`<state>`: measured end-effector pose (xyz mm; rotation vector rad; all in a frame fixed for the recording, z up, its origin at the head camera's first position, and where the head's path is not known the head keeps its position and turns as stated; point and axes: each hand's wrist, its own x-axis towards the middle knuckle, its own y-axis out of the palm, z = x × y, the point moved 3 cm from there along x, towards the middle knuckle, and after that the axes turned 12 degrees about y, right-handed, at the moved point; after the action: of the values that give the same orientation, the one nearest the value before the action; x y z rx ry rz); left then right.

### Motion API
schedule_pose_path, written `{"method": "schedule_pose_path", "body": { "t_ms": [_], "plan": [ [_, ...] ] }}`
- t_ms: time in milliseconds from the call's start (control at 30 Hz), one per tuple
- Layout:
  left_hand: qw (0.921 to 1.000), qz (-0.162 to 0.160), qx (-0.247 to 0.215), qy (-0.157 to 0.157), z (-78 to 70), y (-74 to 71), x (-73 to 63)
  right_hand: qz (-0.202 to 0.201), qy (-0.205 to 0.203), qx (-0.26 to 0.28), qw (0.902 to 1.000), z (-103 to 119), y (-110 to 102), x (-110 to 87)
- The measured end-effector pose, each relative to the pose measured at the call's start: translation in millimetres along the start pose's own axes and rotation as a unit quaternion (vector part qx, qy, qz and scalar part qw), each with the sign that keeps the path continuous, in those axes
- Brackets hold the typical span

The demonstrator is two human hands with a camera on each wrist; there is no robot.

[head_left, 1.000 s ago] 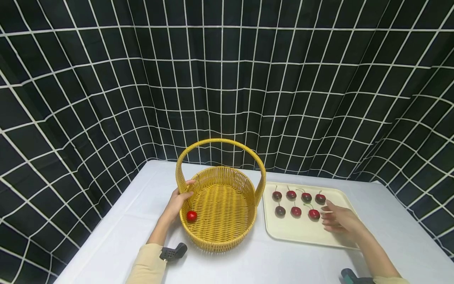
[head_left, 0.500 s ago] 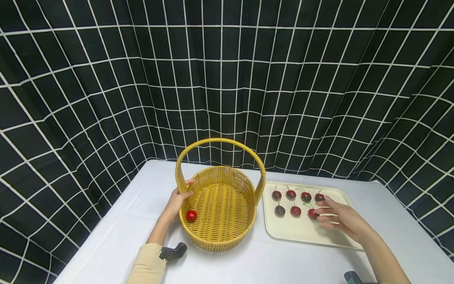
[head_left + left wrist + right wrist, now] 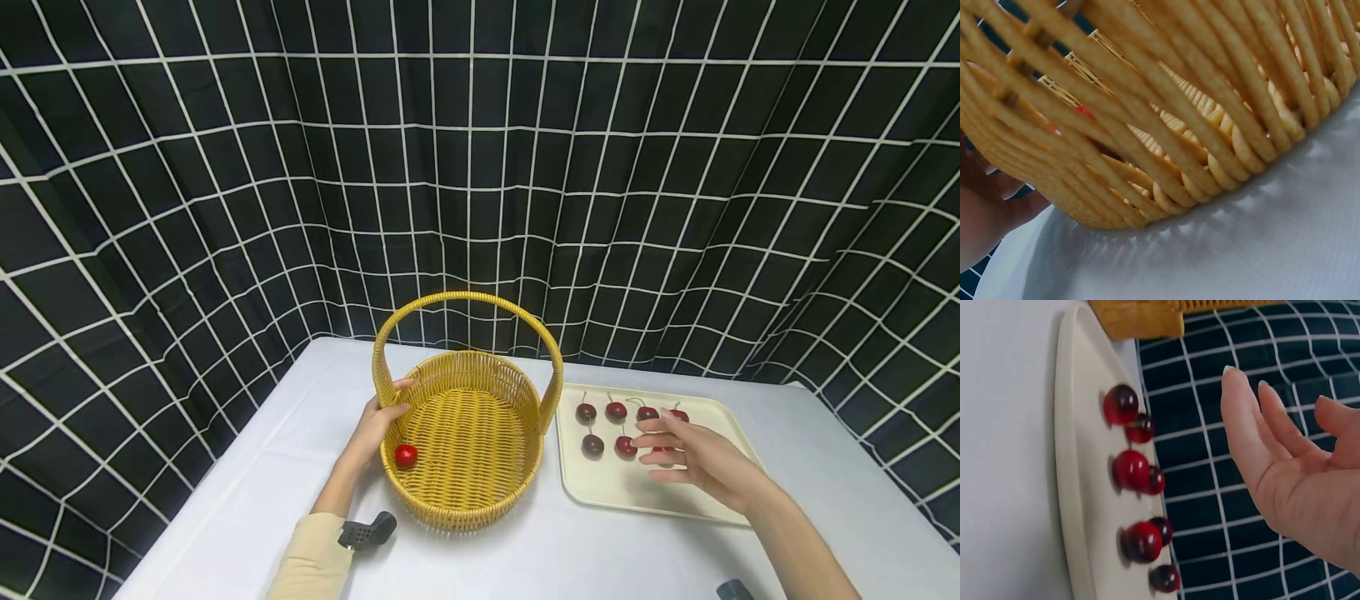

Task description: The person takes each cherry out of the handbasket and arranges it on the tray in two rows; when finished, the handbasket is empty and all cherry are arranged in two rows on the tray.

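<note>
A yellow wicker basket (image 3: 472,433) with a tall arched handle stands on the table. One red cherry (image 3: 406,456) lies inside it, near the left wall. My left hand (image 3: 372,427) grips the rim by the handle's left base, thumb over the inner side; in the left wrist view the woven wall hides much of that hand. To the right, several dark-red cherries with stems (image 3: 626,447) lie in two rows on a cream tray (image 3: 615,487). Above them hovers my right hand (image 3: 701,457), fingers extended and apart, holding nothing. It partly covers the right-hand cherries; the right wrist view shows it apart from them.
A white cloth (image 3: 555,550) covers the table. Dark curtains with a white grid (image 3: 480,183) enclose the back and both sides. The tray's left edge lies close to the basket's right side, and the handle arches high over the basket.
My right hand has moved left across the tray, from beside the right-hand cherries to over them. The left hand, basket and cherries stay where they were.
</note>
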<state>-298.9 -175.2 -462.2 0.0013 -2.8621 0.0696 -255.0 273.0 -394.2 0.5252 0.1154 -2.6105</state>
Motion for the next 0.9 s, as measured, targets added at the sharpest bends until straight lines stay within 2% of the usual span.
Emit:
{"method": "schedule_pose_path", "body": {
  "t_ms": [333, 700, 900],
  "plan": [
    [1.0, -0.005, 0.0, -0.007, -0.5, 0.2, 0.0, 0.062, -0.013, 0.017, 0.9979, 12, 34, 3.6],
    [1.0, -0.001, 0.0, -0.007, 0.1, -0.1, 0.1, 0.059, 0.005, -0.005, 0.9982, 21, 75, 18.5],
    [1.0, 0.002, 0.003, -0.004, -0.6, 0.2, 0.3, 0.084, 0.013, 0.009, 0.9964, 25, 96, 30.0]
  ]
}}
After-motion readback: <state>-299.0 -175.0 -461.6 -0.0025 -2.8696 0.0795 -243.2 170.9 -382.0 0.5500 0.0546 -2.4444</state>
